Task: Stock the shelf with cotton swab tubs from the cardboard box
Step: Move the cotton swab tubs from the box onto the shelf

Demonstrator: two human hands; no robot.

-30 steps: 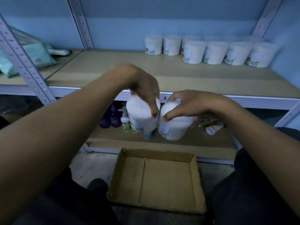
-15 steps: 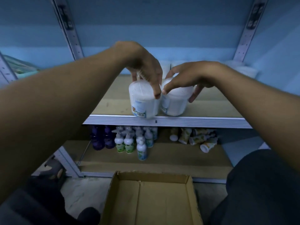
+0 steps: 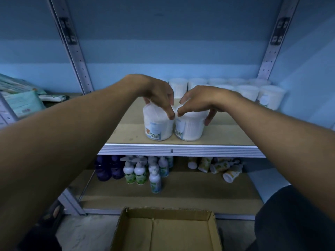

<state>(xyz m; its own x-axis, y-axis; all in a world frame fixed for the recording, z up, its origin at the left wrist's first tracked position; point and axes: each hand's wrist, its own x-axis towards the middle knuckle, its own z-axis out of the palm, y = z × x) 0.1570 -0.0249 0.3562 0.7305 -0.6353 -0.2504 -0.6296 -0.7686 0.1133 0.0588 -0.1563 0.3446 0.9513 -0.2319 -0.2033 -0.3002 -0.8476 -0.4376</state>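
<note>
Two white cotton swab tubs stand side by side near the front edge of the wooden shelf (image 3: 126, 131). My left hand (image 3: 157, 95) grips the left tub (image 3: 157, 127) from above, fingers curled over its lid. My right hand (image 3: 201, 102) grips the right tub (image 3: 188, 129) the same way, thumb down its far side. Both tubs touch each other. Several more white tubs (image 3: 250, 91) stand in rows at the back right of the same shelf. The cardboard box (image 3: 166, 232) lies open on the floor below, with nothing in the part I can see.
Metal uprights (image 3: 72, 46) frame the shelf bay. The lower shelf holds purple bottles (image 3: 108, 167), pump bottles (image 3: 139, 173) and toppled tubes (image 3: 223, 167). Packets (image 3: 23, 102) lie on the neighbouring shelf at the left. My dark-clothed knee (image 3: 290, 220) is at the lower right.
Both hands have carried the two tubs up from over the box and onto the shelf, where the tubs now stand a little further in from the front edge.
</note>
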